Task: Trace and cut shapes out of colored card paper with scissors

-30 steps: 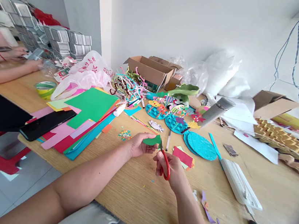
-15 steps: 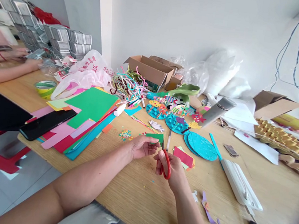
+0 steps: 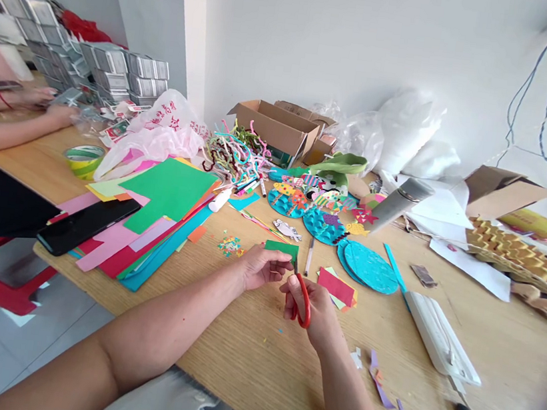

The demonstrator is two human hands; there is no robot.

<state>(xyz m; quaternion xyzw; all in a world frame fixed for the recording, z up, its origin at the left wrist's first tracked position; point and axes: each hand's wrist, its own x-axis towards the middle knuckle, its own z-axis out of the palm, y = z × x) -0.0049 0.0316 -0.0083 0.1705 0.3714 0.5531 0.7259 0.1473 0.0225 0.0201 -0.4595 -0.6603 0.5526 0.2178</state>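
Note:
My left hand [image 3: 266, 268] pinches a small green paper piece [image 3: 282, 250] above the wooden table. Fingers of my right hand [image 3: 313, 310] are wrapped round the red handles of a pair of scissors [image 3: 306, 301]. The dark scissor blades meet the right end of the green paper. Just right of the blades lies a pen [image 3: 309, 257], with a stack of small red, orange and pale green papers [image 3: 337, 287] beside it. Left of my left hand is a small pile of paper confetti [image 3: 230, 246].
Coloured sheets [image 3: 170, 185] and a black phone [image 3: 86, 226] lie at left. Blue ovals [image 3: 371, 266], a grey bottle [image 3: 401, 205] and a white power strip [image 3: 442, 338] are at right. Another person's hands [image 3: 61, 115] work at far left.
The green paper has tilted slightly, and the scissors have shifted a little to the left at its right end. Both hands keep their holds.

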